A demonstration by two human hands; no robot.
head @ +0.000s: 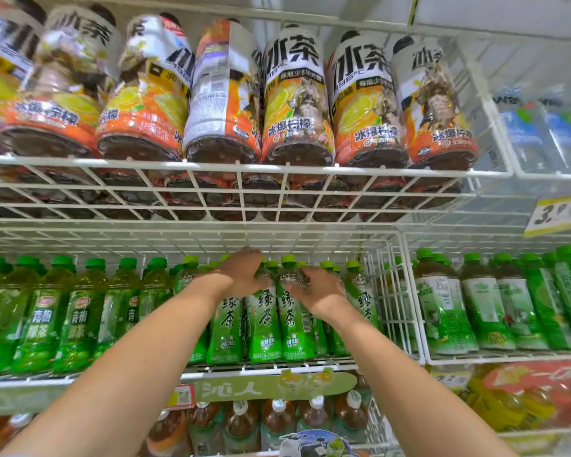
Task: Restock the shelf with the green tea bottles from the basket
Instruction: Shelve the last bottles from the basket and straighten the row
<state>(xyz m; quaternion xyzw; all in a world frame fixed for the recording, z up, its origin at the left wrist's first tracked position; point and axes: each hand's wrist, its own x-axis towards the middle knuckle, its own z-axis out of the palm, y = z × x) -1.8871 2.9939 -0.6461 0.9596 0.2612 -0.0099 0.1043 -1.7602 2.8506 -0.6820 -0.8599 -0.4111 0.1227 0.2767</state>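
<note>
Both bare arms reach up from the bottom corners toward the middle tier of a white wire shelf (pixel 310 361), meeting near the centre of the view. The left hand (pixel 241 275) lies over the necks and caps of the green tea bottles (pixel 263 319) in the front row, palm down, fingers (pixel 249 253) stretched up and curved over the caps; whether they actually close on a bottle cannot be told, since the bottle tops hide behind the hand. The right hand (pixel 318 290), just at 3 o'clock of the left, presses against the shoulder of a neighbouring green tea bottle, its fingers bent around the clear upper part, though the grip itself is blurred. The green tea bottles stand upright in a tight cluster on this tier, green labels facing out, light green caps in rows behind. At 9 o'clock of them stands a run of green plum tea bottles (pixel 80 324) with darker green caps, touching side by side. At 3 o'clock, past a wire divider (pixel 406 291), other green-labelled bottles (pixel 482 311) fill the next bay. At 12 o'clock, on the tier above, large iced tea bottles (pixel 297 94) with orange and white labels are seen from below. At 6 o'clock, under a green sign strip (pixel 244 390), brown tea bottles (pixel 277 420) with white caps stand in a row. A yellow price tag (pixel 554 214) hangs at 2 o'clock.
</note>
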